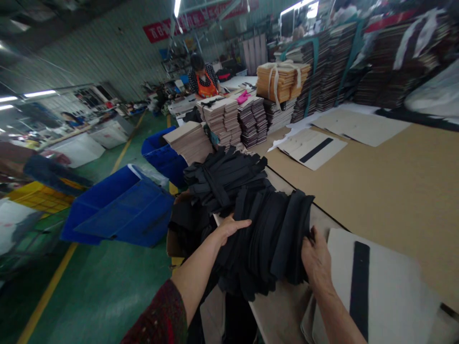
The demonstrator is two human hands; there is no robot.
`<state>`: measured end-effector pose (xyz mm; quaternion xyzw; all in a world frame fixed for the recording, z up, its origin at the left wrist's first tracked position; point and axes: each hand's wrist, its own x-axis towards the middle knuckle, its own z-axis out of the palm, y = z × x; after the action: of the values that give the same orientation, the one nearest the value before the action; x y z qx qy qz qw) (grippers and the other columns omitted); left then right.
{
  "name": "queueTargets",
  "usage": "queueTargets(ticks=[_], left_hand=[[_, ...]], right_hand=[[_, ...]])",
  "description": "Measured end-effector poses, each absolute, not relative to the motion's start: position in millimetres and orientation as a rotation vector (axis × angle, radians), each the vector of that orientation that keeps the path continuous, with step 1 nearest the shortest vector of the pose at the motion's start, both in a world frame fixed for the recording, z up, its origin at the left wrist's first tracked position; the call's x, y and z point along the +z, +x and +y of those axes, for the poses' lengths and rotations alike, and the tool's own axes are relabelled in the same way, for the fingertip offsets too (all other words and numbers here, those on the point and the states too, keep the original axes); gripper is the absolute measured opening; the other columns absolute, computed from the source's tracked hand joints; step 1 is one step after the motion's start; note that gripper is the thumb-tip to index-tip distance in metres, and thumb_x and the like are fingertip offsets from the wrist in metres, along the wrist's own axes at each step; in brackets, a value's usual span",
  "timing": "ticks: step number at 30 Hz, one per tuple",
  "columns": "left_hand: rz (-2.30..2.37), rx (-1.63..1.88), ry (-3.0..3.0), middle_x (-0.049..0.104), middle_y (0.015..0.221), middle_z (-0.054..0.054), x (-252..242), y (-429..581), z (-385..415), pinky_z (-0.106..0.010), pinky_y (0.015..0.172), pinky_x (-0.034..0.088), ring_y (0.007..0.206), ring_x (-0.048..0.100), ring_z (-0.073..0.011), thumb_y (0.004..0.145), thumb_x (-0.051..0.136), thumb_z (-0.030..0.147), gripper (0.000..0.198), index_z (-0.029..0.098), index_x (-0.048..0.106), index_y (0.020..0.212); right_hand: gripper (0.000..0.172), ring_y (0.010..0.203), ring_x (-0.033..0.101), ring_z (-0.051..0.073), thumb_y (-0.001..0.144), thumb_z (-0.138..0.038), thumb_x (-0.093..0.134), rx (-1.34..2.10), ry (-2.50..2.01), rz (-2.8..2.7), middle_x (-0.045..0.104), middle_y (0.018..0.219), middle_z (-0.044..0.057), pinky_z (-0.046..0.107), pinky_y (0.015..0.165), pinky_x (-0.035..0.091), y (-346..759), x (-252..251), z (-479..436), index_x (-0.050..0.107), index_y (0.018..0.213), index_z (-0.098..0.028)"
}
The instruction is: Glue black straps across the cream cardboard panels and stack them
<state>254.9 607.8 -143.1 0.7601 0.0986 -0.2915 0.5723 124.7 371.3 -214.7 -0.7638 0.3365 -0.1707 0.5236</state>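
A thick row of black fabric strips (265, 239) lies across the table's near corner, between my two hands. My left hand (231, 228) clasps the row's left side, thumb stretched over the strips and the other fingers largely hidden. At the opposite end, my right hand (316, 258) has its fingers curled around the outermost strips. Just beyond lies a second heap of black strips (225, 174), loosely fanned. To the right of my right hand is a pale panel (390, 286) bearing one black strip (359, 286).
Blue bins (122, 210) stand on the green floor at left. Along the table's far side rise stacks of pale panels (220, 119) and a tied tan bundle (281, 81). More panels (311, 148) lie on the brown tabletop (387, 191). A person in an orange apron (206, 86) works farther back.
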Motion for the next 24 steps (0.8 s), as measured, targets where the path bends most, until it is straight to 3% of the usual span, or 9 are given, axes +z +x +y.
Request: queueTargets(ticks=[5,8,11,16,20,24], left_hand=[[0.282,-0.775,1.624,0.076,0.1,-0.011,-152.0,260.5,621.9,-0.044,0.086,0.056,0.092,0.071,-0.0309,0.059,0.086,0.044,0.062,0.018,0.067,0.113],[0.307,-0.824,1.529,0.076,0.091,-0.012,-154.2,262.3,629.0,-0.044,0.08,0.058,0.084,0.072,-0.0312,0.062,0.082,0.038,0.049,0.015,0.071,0.104],[0.32,-0.855,1.457,0.077,0.088,-0.012,-154.2,262.6,635.1,-0.042,0.077,0.058,0.081,0.072,-0.0304,0.061,0.079,0.033,0.043,0.014,0.072,0.098],[0.341,-0.854,1.398,0.076,0.083,-0.01,-154.6,261.6,642.9,-0.038,0.072,0.058,0.075,0.072,-0.0274,0.061,0.075,0.028,0.034,0.012,0.073,0.092],[0.364,-0.834,1.37,0.076,0.079,-0.01,-159.9,264.1,647.5,-0.034,0.068,0.057,0.071,0.071,-0.0252,0.061,0.073,0.026,0.033,0.012,0.072,0.091],[0.394,-0.855,1.307,0.075,0.076,-0.01,-166.7,267.1,651.1,-0.035,0.065,0.057,0.068,0.07,-0.0254,0.061,0.07,0.026,0.031,0.012,0.072,0.089]], right_hand=[[0.052,0.127,0.045,0.033,0.085,-0.04,0.042,-0.836,-1.999,0.755,0.054,0.13,0.021,0.052,0.11,0.03,106.6,-185.9,392.9,0.059,0.121,-0.007],[0.04,0.125,0.046,0.03,0.092,-0.038,0.045,-0.988,-2.133,0.507,0.054,0.128,0.019,0.052,0.109,0.031,104.3,-157.2,427.3,0.059,0.118,-0.011],[0.037,0.122,0.047,0.03,0.094,-0.039,0.046,-0.892,-2.278,0.289,0.054,0.13,0.016,0.051,0.104,0.037,112.1,-144.4,467.5,0.059,0.12,-0.015],[0.05,0.118,0.045,0.039,0.09,-0.043,0.05,-0.595,-2.455,0.424,0.049,0.136,0.019,0.057,0.09,0.046,130.4,-161.7,500.8,0.057,0.127,-0.01],[0.049,0.118,0.048,0.034,0.087,-0.032,0.044,-0.644,-2.368,0.39,0.049,0.13,0.022,0.051,0.1,0.045,134.1,-175.6,493.8,0.058,0.124,-0.003],[0.046,0.114,0.054,0.03,0.086,-0.029,0.04,-0.68,-2.259,0.414,0.052,0.126,0.019,0.046,0.099,0.047,129.8,-177.2,481.5,0.057,0.123,-0.006]])
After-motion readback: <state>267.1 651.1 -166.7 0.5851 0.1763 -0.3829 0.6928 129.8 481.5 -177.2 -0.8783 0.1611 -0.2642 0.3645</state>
